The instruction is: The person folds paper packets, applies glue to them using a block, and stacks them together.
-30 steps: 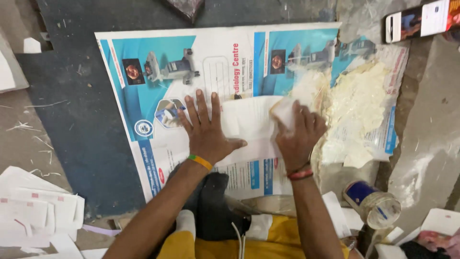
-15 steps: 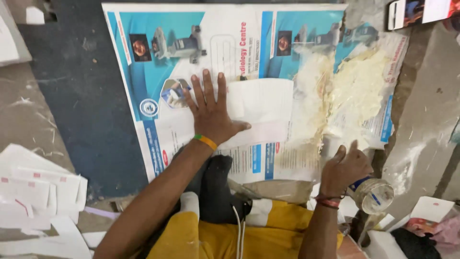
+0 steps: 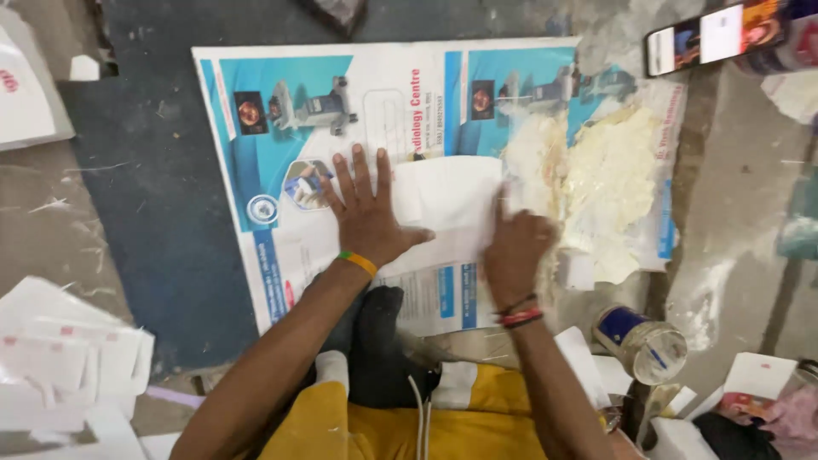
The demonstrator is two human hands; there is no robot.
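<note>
A white paper sheet (image 3: 452, 200) lies on a large printed blue-and-white poster (image 3: 281, 170) spread over the floor. My left hand (image 3: 366, 217) presses flat on the sheet's left side, fingers spread, an orange and green band at the wrist. My right hand (image 3: 515, 251) rests palm down on the sheet's right edge, blurred, with red and black bands at the wrist. Pale yellowish paste (image 3: 605, 175) is smeared over the poster just right of the sheet.
A small jar (image 3: 643, 341) with a blue label lies on its side at the lower right. A phone (image 3: 707, 34) lies at the top right. White paper pieces (image 3: 68, 358) are stacked at the lower left. A dark mat (image 3: 145, 179) lies under the poster.
My right hand went from the sheet down to the jar at the lower right, then came back onto the sheet's right edge. My left hand stayed pressed on the sheet.
</note>
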